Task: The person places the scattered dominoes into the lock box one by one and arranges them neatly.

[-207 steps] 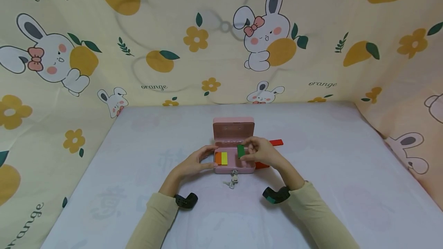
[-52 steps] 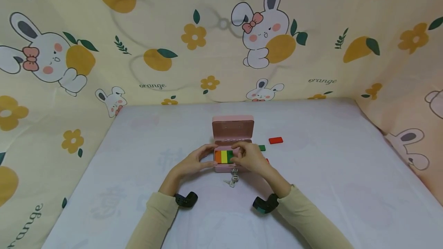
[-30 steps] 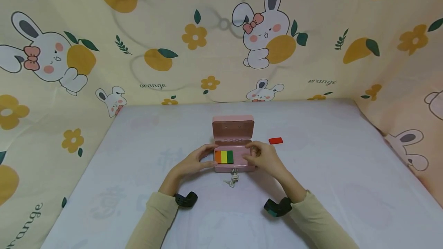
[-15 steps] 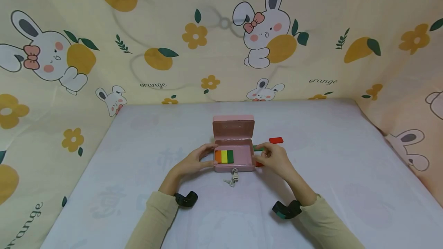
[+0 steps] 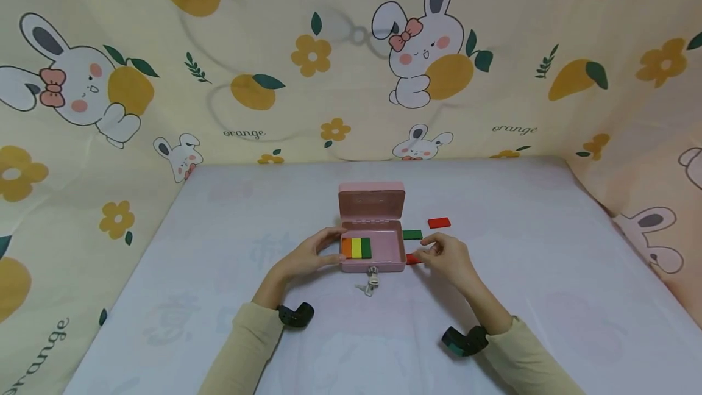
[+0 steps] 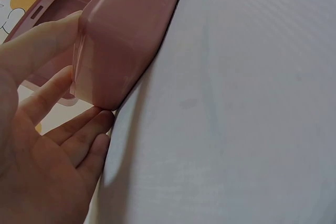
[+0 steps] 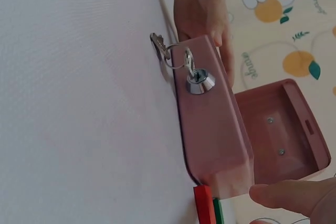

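A pink metal lock box (image 5: 389, 267) stands with its lid up. Inside, at its left end, an orange block (image 5: 347, 248), a yellow block (image 5: 356, 248) and a green block (image 5: 366, 248) lie side by side. My left hand (image 5: 304, 256) holds the left end of the box, thumb toward the front and fingers toward the back. Beyond the right side, my right hand (image 5: 446, 258) hovers with fingertips parted right at a red block (image 5: 413, 259), which it partly covers. Behind that lies another green block (image 5: 412, 234), close against the box.
One more red block (image 5: 439, 222) lies farther back on the white tablecloth (image 5: 263, 200). Keys (image 7: 159, 43) hang from the lock (image 7: 201, 81) at the box front. A printed rabbit-and-orange cloth (image 5: 307, 102) rises behind the table.
The green block has gone from my right fingers into the box, beside the yellow one. My right hand has since drawn back rightward to the red block. The left hand stays on the box.
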`<state>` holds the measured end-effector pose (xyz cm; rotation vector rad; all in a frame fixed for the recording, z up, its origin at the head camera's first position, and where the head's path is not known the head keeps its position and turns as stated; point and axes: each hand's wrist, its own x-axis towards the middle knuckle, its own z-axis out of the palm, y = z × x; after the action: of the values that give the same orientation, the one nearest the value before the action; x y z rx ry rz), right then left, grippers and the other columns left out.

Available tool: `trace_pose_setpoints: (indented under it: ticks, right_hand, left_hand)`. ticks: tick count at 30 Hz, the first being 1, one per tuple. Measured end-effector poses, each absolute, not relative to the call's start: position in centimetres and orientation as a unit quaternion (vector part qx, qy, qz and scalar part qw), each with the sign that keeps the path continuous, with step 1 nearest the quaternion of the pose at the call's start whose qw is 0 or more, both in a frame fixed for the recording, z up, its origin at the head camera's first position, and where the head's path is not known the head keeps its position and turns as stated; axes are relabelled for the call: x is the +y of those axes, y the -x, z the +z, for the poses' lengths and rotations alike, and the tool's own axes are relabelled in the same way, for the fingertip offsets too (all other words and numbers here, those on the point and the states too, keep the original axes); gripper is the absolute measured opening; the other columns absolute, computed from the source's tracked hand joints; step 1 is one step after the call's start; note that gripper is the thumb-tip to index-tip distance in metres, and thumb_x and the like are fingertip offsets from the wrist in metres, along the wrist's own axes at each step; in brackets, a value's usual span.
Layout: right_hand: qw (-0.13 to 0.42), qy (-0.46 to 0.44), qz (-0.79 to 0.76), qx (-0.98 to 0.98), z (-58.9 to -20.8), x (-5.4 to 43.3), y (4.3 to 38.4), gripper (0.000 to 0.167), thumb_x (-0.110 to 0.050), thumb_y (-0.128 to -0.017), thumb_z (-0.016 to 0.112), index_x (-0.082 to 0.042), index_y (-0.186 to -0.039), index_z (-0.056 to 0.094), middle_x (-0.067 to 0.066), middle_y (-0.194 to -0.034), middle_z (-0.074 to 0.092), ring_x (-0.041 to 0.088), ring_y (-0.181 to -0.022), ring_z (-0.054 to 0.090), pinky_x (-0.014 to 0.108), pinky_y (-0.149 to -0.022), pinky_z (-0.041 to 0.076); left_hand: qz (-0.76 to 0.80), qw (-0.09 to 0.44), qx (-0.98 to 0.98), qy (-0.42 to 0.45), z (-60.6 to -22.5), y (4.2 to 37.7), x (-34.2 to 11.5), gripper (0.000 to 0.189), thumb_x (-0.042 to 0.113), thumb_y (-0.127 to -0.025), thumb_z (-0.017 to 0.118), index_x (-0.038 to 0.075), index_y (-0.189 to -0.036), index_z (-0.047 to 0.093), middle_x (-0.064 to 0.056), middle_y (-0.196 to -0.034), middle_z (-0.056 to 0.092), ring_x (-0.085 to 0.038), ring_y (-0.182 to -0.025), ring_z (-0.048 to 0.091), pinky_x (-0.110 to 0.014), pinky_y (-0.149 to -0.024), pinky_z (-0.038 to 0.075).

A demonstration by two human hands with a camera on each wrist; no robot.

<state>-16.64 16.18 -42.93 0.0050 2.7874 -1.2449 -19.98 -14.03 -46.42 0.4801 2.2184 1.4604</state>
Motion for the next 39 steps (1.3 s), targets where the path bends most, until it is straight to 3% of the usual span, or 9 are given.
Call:
trace_pose_setpoints:
  ticks: [19, 39]
  right_hand:
    - [0.091, -0.039, -0.383, 0.918, -43.9, 17.1, 17.0, 0.035, -0.024, -0.079, 0.078, 0.003, -0.097, 0.065, 0.001, -0.064, 0.048, 0.014, -0.065, 0.042, 0.022, -0.053, 0.034]
    - [0.102, -0.006, -0.388, 0.916, -44.6, 16.8, 17.4, 0.048, -0.020, -0.071, 0.085, 0.003, -0.106, 0.062, -0.001, -0.059, 0.042, 0.014, -0.060, 0.040, 0.024, -0.054, 0.033]
  left_hand:
    - [0.534, 0.230, 0.797, -0.167, -46.4, 20.1, -14.0, 0.063, 0.021, -0.091, 0.067, 0.016, -0.146, 0.038, -0.008, -0.158, 0.033, -0.029, -0.149, 0.028, -0.049, -0.124, 0.023]
    - [0.537, 0.229, 0.797, -0.154, -46.2, 19.9, -13.8, 0.063, 0.019, -0.090, 0.067, 0.017, -0.146, 0.038, -0.005, -0.158, 0.034, -0.027, -0.150, 0.026, -0.048, -0.125, 0.021]
